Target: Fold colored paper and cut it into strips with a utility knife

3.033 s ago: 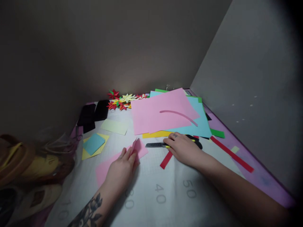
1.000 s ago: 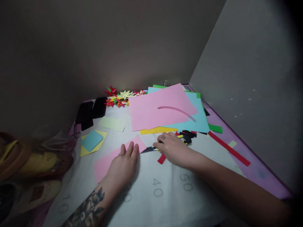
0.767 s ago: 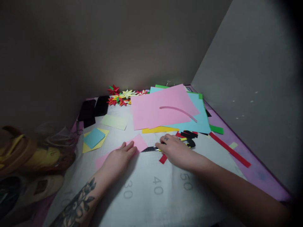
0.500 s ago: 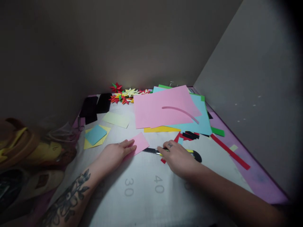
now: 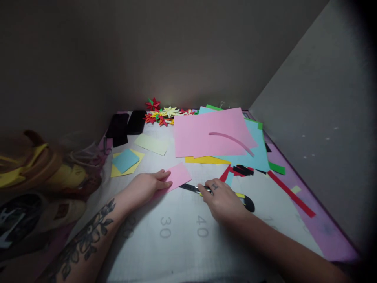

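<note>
Under my left hand [image 5: 147, 185] lies a small pink paper [image 5: 180, 173], flat on the white sheet that covers the table. The fingers of that hand are stretched out and apart, pressing the paper down. My right hand [image 5: 222, 198] is closed around a black and yellow utility knife [image 5: 249, 203]. Its dark blade [image 5: 188, 187] points left and meets the lower right edge of the pink paper; whether the tip is under the paper or between layers I cannot tell.
Large pink sheets [image 5: 203, 145] lie over blue and green ones at the back. Folded paper stars [image 5: 169, 111] line the wall beside two black phones [image 5: 136, 122]. Left are blue paper [image 5: 126, 160], scissors [image 5: 107, 148] and a bag [image 5: 88, 155]. Red and black scraps [image 5: 243, 170] lie right.
The whole view has shifted slightly, so things appear a little farther right. The knife still meets the pink paper's edge, and both hands keep nearly the same pose.
</note>
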`<state>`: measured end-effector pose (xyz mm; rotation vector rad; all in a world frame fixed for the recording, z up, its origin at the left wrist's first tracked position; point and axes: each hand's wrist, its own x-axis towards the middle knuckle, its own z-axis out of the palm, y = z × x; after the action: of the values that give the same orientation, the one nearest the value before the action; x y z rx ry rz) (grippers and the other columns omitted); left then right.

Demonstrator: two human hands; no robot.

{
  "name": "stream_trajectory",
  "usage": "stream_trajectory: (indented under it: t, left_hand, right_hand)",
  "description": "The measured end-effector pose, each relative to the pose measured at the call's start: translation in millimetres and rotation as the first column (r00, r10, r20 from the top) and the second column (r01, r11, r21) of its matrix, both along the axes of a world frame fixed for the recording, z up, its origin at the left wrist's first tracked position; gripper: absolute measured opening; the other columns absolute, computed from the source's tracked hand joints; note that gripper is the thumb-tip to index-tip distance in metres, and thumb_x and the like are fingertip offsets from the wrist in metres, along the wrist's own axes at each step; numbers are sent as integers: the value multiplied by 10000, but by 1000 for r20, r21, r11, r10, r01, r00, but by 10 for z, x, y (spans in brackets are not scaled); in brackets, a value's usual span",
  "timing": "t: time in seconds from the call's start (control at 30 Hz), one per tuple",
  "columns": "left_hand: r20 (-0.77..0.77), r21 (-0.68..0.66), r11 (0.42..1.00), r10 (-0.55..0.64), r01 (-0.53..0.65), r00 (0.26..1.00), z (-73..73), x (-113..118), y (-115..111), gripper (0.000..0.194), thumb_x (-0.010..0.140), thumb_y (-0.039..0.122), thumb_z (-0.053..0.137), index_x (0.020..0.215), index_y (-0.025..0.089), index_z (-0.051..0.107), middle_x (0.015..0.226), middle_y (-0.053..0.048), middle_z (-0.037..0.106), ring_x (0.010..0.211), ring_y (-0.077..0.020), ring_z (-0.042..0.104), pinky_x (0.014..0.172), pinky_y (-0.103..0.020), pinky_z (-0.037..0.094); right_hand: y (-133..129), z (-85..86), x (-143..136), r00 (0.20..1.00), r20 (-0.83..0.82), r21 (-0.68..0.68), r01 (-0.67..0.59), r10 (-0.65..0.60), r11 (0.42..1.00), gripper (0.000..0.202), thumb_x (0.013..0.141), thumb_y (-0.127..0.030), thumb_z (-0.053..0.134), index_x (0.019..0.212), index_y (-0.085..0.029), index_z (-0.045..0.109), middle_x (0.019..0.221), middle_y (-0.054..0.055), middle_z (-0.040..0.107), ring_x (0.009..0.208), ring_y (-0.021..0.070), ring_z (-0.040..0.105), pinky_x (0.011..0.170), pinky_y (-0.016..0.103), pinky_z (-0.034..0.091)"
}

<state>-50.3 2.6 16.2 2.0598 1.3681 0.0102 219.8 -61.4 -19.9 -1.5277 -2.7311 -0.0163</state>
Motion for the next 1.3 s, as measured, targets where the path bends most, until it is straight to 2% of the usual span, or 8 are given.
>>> stream_trajectory:
  t: [0.2,0.33,0.43,0.7,0.93,1.07,1.13,1.3]
  left_hand:
    - [25,86,976,-203,200,979,-41,-85,-10,375,931,356,395,1260,331,573,1442,58,390,1342,-202,373,1098,-382,310]
    - [31,115,952,-287,282,957,-22,-137,-22,380,944,329,370,1283,378,536,1466,73,347,1360,-184,338,1099,-366,299]
    - [33,93,958,-274,270,961,-16,-140,-30,378,944,356,355,1270,381,547,1476,87,323,1373,-178,315,1104,-359,280]
    - [53,-35,992,-119,121,991,-18,-118,-24,430,915,434,398,1307,314,527,1459,47,362,1368,-210,325,1106,-375,267]
    - [137,-135,967,-197,215,971,117,-176,-8,432,903,486,410,1286,341,549,1510,62,235,1403,-247,232,1127,-371,201]
    - [110,-170,978,-103,121,989,101,-186,-21,522,892,535,415,1367,322,457,1514,27,237,1388,-275,266,1110,-407,242]
    - [111,-141,985,-83,99,990,42,-198,-24,538,888,534,431,1376,308,450,1499,10,286,1366,-284,317,1095,-406,278]
    - [80,39,980,-195,193,977,-93,-255,-32,361,909,410,453,1212,313,624,1443,12,413,1323,-263,404,1049,-379,345]
  right_hand:
    - [-17,26,-34,1000,-3,-1,-26,26,1000,348,839,-149,509,1170,-130,612,968,153,632,854,262,534,688,356,403]
    - [-13,71,-85,999,34,-37,-29,31,999,383,821,-147,536,1198,-126,604,1002,156,640,883,277,547,705,369,421]
    - [-23,86,-98,998,39,-43,-46,48,998,388,818,-137,539,1200,-125,607,1006,155,646,890,277,555,705,369,432]
    - [-31,100,-198,998,30,-43,-55,56,998,396,795,-129,585,1190,-124,611,987,148,653,896,275,558,722,368,432]
    - [-56,90,-243,997,1,1,-83,83,997,390,781,-119,606,1171,-117,618,958,143,650,875,266,558,702,358,426]
    - [-66,55,-306,994,-10,38,-105,105,994,396,768,-123,617,1163,-103,619,954,150,650,873,263,556,698,354,421]
    - [-79,47,-325,993,-9,61,-113,114,992,392,755,-120,624,1147,-111,630,939,141,654,857,260,560,691,352,418]
    - [-126,67,-367,990,-28,61,-135,137,989,383,745,-135,630,1128,-134,647,930,128,659,851,255,566,699,347,428]
